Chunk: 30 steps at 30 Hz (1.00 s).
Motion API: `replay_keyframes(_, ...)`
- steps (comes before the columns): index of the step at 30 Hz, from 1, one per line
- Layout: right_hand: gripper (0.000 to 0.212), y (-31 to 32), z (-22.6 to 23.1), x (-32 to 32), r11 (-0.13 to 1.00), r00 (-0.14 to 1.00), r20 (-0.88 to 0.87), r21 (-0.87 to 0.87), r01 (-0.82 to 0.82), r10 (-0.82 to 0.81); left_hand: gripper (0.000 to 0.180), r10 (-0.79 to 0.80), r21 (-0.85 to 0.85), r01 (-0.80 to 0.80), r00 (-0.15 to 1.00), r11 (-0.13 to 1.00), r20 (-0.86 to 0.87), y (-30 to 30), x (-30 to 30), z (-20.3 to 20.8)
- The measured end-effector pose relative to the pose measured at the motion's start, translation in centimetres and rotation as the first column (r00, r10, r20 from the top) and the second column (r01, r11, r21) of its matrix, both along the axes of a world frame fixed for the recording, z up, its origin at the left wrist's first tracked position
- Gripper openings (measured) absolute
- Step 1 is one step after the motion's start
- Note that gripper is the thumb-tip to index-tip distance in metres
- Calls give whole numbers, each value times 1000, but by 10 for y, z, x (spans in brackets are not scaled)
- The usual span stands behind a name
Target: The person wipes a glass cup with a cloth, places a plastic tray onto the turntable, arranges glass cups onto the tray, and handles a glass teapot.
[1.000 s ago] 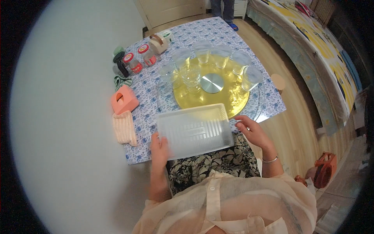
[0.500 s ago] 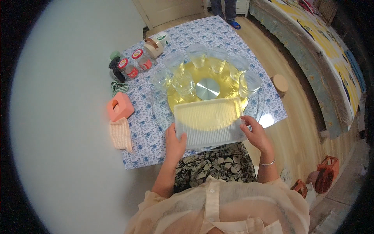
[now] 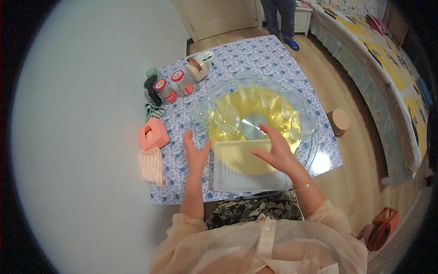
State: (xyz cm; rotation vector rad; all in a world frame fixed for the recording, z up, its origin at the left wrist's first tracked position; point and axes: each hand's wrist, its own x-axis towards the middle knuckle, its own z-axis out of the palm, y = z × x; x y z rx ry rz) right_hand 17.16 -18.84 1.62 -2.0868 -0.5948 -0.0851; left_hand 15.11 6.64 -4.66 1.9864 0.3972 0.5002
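Left hand and right hand in the head view are apart, fingers spread, and no longer hold the clear tray; it lies over the near side of the turntable, seemingly released. Glasses stand behind; floral cloth lies beneath; farther away is a bed.

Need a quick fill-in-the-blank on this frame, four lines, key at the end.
1. The left hand is spread open near the translucent tray, holding ____.
2. The bracelet is on the person's ____ wrist.
3. The two glass jars have ____ lids.
4. The pale striped cloth lies at the ____ edge of the table.

Missing words: nothing; right; red; left.
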Motion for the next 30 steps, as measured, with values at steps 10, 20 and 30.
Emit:
replay_keyframes(10, 89, 94, -31, 54, 986, 986, 56, -38, 161, -159, 90, -31, -108, 58, 970, 992, 240, 1, 80, 12)
replay_keyframes(20, 93, 106, -30, 57, 981, 977, 97, 60, 186, -191, 82, 197, 95, -242, 920, 966, 340, -8, 67, 13)
replay_keyframes(30, 89, 112, -35, 56, 957, 978, 51, 222, 185, -200, 64, -110, -145, 155, 954, 977, 278, -46, 33, 1)
